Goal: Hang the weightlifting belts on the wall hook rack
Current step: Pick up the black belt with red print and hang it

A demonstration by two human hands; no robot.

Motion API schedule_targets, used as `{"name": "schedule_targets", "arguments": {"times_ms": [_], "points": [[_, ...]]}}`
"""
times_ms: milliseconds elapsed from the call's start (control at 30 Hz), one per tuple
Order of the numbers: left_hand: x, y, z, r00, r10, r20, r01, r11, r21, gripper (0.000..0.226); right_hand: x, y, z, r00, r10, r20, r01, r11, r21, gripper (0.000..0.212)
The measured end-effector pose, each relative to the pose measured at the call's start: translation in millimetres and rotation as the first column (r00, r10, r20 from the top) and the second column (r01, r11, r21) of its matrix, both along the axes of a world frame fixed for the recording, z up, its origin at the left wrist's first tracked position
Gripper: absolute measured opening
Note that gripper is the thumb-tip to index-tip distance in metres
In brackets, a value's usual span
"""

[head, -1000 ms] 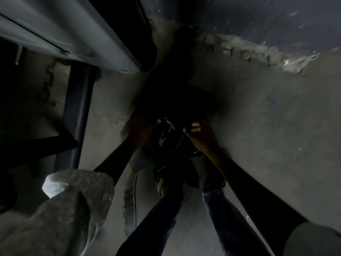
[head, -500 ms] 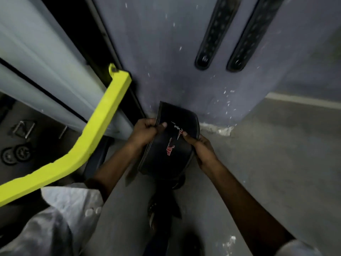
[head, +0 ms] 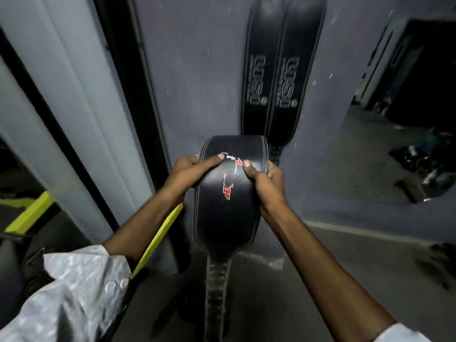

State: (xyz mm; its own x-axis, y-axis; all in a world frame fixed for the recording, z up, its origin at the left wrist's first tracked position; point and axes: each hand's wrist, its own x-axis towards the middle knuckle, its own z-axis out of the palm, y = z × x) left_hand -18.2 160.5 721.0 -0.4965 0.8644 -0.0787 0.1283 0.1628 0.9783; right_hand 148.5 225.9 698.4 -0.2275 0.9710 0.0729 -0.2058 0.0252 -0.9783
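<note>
1. a person stands facing a blue-grey wall point(head: 197, 70), holding a black weightlifting belt point(head: 229, 208) in both bare hands at about the middle of the head camera's view.
2. the left hand point(head: 190, 174) grips the belt's left edge near the top, thumb laid across the front face and fingers wrapped behind.
3. the right hand point(head: 266, 181) clasps the right edge in the same way, its thumb pressed on the front just beside a red and white logo point(head: 230, 178).
4. the belt is folded over at the top, its wide padded section facing the camera; the narrow strap end point(head: 217, 292), punched with holes, hangs straight down between the forearms toward the floor point(head: 345, 267).
5. two more black belts point(head: 271, 77) hang side by side flat against the wall above and just behind the held belt, each printed with pale lettering that runs lengthwise.
6. their upper ends run out of the top of the frame, so what they hang from cannot be made out.
7. a pale vertical frame point(head: 81, 99) with a dark gap beside it stands to the left of the wall; a yellow bar point(head: 160, 233) slants behind the left forearm.
8. a light patterned sleeve point(head: 74, 292) covers the left upper arm at lower left.
9. to the right, dim clutter point(head: 419, 164) lies on the floor, too blurred to identify.
</note>
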Motion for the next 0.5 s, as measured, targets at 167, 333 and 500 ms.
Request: {"name": "schedule_targets", "arguments": {"times_ms": [167,333,500], "points": [[20.9,-40.2,115.3,0.987,-0.160,0.007,0.156,0.970,0.186,0.035,6.0,-16.2,137.4,0.998,-0.027,-0.058,0.037,0.980,0.193,0.019],[33.6,-79.9,161.9,0.971,-0.223,-0.084,0.238,0.899,0.368,0.035,9.0,-44.0,250.5,0.991,-0.099,-0.089,0.126,0.916,0.382,0.011],[26.3,-107.1,142.5,0.916,-0.260,-0.306,0.356,0.878,0.320,0.047,16.3,-75.2,342.0,0.975,-0.146,-0.170,0.213,0.833,0.511,0.025]]}}
